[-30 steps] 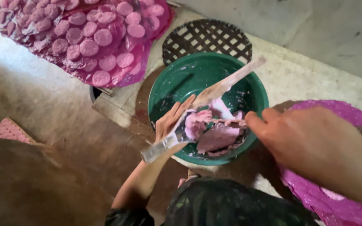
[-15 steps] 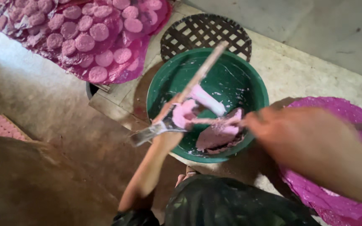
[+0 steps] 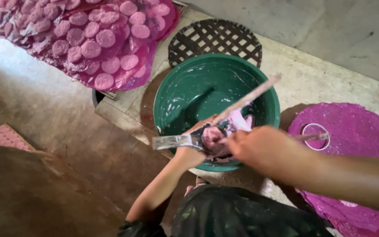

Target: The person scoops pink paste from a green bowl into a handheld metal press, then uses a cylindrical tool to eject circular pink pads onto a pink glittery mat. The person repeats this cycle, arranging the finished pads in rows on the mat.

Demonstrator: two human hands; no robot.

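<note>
Head view: left hand [image 3: 188, 151] grips a spatula [image 3: 176, 141]; right hand [image 3: 259, 149] grips a stick [image 3: 246, 100], over a green bowl [image 3: 198, 87] at 12 o'clock.

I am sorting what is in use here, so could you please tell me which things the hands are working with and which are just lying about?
In use:
left hand holding a flat scraper
right hand on a long stick
pink paste
green basin

Lying about:
sheet of pink discs
lattice mat
round magenta sheet with a ring
</note>
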